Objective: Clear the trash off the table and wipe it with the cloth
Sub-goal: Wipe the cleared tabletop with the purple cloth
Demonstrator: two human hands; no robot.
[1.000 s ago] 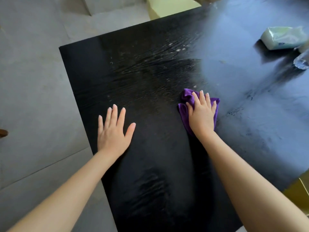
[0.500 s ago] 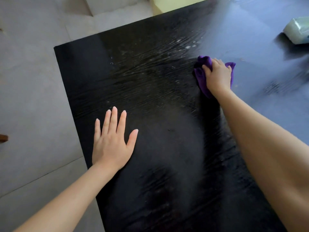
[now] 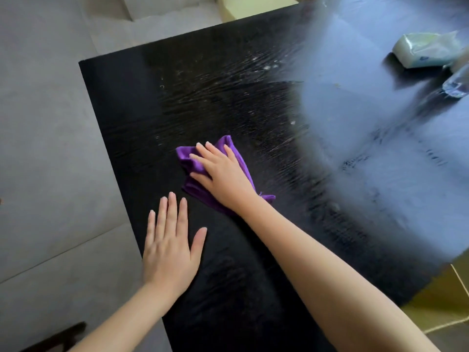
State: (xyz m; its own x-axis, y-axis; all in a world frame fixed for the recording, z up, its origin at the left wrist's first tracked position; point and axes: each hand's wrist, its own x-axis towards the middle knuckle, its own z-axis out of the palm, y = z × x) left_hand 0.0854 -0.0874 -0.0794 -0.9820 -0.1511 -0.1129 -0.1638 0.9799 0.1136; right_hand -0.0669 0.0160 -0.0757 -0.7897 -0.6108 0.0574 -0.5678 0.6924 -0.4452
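Note:
A purple cloth (image 3: 188, 158) lies crumpled on the black wooden table (image 3: 142, 102), left of its middle. My right hand (image 3: 220, 171) presses flat on top of the cloth, fingers spread and pointing to the far left. My left hand (image 3: 170, 247) rests palm down on the table near its left edge, just in front of the cloth, holding nothing. Wet streaks and pale specks (image 3: 264, 68) show on the tabletop beyond the cloth.
A pale green tissue pack (image 3: 426, 50) lies at the far right of the table, with a clear plastic bottle (image 3: 456, 83) beside it at the frame edge. Grey floor lies left of the table. Yellow seats show at the top (image 3: 241, 8) and lower right (image 3: 441, 303).
My right hand has dragged the cloth from the far middle of the table back toward me and to the left. My left hand stays flat in its place.

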